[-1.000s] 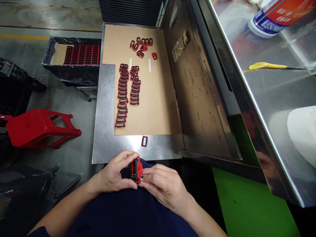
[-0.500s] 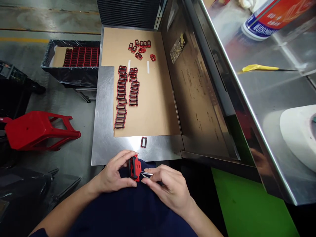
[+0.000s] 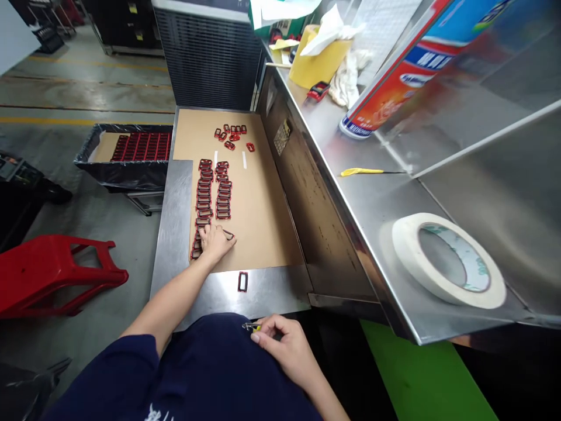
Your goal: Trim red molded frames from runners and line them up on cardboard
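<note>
My left hand [image 3: 215,242] reaches down over the cardboard sheet [image 3: 256,234], at the near end of the left row of red-and-black frames [image 3: 204,196]. Between its thumb and fingers is a red-and-black rectangular frame [image 3: 229,235], partly hidden by the hand. The second, shorter row of frames [image 3: 223,202] lies just beyond. Close to my body, my right hand [image 3: 283,345] pinches a small metal tool [image 3: 250,326] with a bit of yellow on it; its kind is unclear. A single frame [image 3: 242,282] rests on the bare metal edge of the table.
Several loose frames [image 3: 230,135] lie at the cardboard's far end. A lined bin [image 3: 125,169] of packed parts stands left, above a red stool [image 3: 65,275]. On the raised right shelf are a tape roll [image 3: 405,240], a yellow-handled tool [image 3: 362,172] and a spray can [image 3: 372,111].
My left hand has moved from my lap to the left row, carrying the red-and-black part. My right hand stays near my body with the tool. The view has tilted up.
</note>
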Motion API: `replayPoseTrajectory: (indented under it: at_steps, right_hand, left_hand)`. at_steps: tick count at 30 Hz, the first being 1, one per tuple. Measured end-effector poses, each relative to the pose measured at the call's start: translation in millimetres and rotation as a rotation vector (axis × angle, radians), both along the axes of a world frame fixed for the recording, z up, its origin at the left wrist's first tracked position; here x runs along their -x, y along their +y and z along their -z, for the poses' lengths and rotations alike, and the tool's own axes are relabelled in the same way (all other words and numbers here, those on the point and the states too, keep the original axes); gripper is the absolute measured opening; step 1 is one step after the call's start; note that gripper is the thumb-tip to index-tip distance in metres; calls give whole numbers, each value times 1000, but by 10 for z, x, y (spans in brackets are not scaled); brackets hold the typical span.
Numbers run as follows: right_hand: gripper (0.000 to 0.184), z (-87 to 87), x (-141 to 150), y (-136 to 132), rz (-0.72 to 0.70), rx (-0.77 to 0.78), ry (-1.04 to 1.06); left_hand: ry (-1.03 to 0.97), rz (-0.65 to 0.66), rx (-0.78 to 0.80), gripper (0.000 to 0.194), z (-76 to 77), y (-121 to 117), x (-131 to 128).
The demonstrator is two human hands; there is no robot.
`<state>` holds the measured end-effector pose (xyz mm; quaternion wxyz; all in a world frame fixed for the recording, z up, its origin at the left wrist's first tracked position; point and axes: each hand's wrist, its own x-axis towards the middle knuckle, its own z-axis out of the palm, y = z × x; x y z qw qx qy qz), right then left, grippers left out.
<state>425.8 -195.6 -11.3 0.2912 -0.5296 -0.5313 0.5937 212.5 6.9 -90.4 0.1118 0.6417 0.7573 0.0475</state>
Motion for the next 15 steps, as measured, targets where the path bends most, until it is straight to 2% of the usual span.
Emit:
replayPoseTrajectory:
  at_steps: [3, 6, 8, 12, 15]
  right_hand:
    - [37, -7, -17, -20, 32, -14, -16]
    - [37, 37, -54, -42, 62, -2, -37]
    - [36, 105, -77, -55, 72, 23, -41]
    - [38, 364, -117, -49, 101, 93, -22]
    - [40, 644, -153, -29, 114, 109, -102]
  left_hand:
    - [61, -35, -23, 58, 126, 221, -62]
    - [88, -13, -64, 58, 190, 233, -52]
    - [112, 53, -116, 53, 241, 206, -10]
    - [147, 216, -177, 36, 334, 205, 84]
    - [182, 221, -150, 35, 335, 259, 99]
